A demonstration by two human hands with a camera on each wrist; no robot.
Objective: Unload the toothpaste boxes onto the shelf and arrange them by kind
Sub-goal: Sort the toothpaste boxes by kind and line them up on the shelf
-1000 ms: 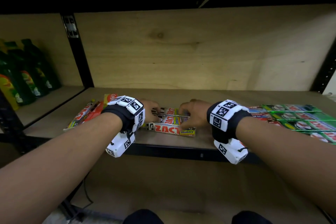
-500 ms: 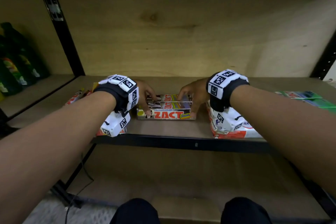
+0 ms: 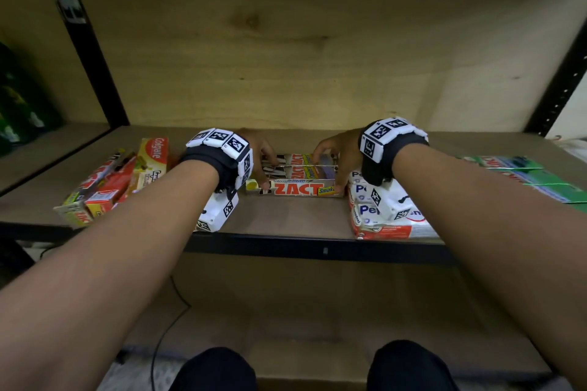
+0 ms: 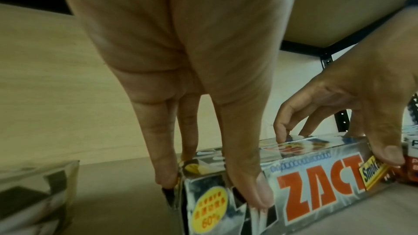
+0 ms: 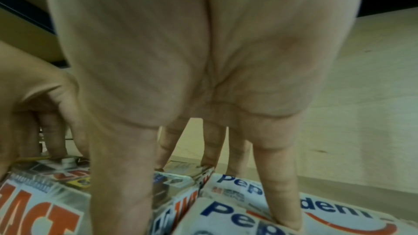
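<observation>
Dim warm light, dark corners, wide-angle bending at edges – wrist views soft, grainy, blurred up close

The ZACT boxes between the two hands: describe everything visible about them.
The ZACT boxes are long, glossy silver cartons that look like cardboard, with orange-red ZACT lettering, a yellow Smokers tag and a yellow round sticker at the left end. They lie flat, side by side, lengthwise along the wooden shelf, at its middle. The left hand holds their left end, thumb on the front face; the right hand holds the right end. Their right end sits against the white Pepsodent boxes.
</observation>
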